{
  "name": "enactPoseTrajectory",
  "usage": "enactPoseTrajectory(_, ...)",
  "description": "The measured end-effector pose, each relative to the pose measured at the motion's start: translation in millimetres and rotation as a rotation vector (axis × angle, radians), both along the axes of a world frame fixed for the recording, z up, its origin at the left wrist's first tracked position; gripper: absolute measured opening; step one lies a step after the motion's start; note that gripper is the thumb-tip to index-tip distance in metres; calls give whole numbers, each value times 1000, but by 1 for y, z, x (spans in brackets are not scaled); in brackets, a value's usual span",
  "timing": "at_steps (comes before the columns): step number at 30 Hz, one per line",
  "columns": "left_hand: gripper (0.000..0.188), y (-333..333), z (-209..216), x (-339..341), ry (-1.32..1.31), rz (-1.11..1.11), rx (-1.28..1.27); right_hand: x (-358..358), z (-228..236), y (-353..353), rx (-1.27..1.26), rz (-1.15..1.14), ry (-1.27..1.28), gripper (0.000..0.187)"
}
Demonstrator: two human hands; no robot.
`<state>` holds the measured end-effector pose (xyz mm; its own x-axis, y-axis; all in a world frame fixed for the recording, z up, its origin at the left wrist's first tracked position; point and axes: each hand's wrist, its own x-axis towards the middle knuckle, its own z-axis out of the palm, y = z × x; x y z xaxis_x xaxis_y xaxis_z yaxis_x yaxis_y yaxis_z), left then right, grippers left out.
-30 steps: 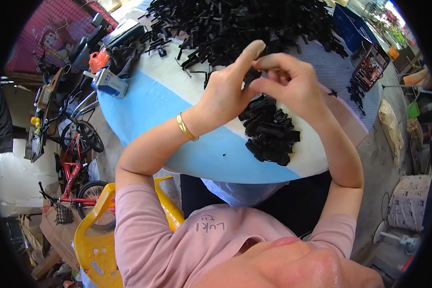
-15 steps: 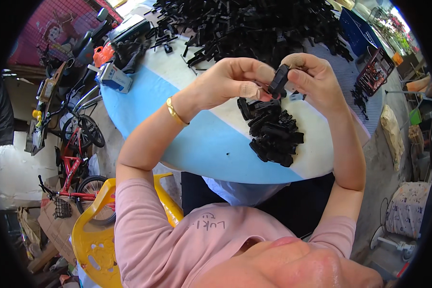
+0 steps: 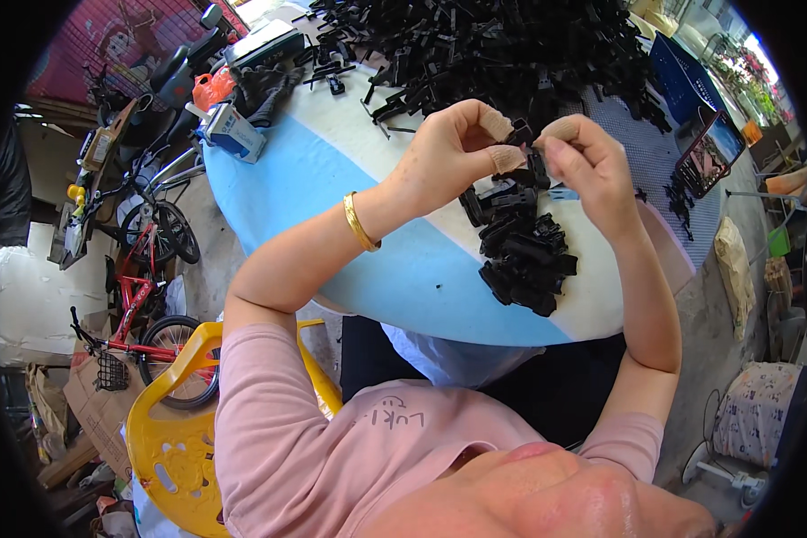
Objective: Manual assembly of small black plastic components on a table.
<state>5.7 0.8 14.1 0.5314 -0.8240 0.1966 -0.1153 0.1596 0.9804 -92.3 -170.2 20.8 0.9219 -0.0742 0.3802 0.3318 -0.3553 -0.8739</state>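
The left hand (image 3: 448,161) seems to pinch a small black plastic part (image 3: 518,134) between taped fingertips, above the table (image 3: 377,278); the right hand's (image 3: 598,175) thumb and forefinger close together just beside it — whether on anything, I cannot tell. Nearer the body lies a small cluster of similar black pieces (image 3: 527,255), perhaps those already handled, while a far larger heap (image 3: 493,54) spreads beyond the hands — so most of the work looks left.

pile of black parts (image 3: 502,58) cut off above, dark speck (image 3: 438,287) too small to identify, yellow chair (image 3: 193,444) partly hidden
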Motion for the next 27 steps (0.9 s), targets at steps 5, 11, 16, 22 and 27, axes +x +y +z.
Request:
enactPoseTrajectory(5, 24, 1, -3, -6, -75, 69, -112, 0, 1, 11, -61, -24, 19, 8)
enactPoseTrajectory(11, 25, 0, -7, -11, -95, 124, -102, -1, 2, 13, -83, -32, 5, 9)
enactPoseTrajectory(16, 20, -3, -9, -15, -175, 225, -136, -3, 4, 18, -175, -83, 16, 10)
enactPoseTrajectory(22, 17, -2, -11, -16, -477, 326, -179, -4, 8, 23, -99, -92, 153, 10)
enactPoseTrajectory(27, 20, -4, -6, -16, -441, 302, -27, 5, 4, 0, -31, 1, 231, 10)
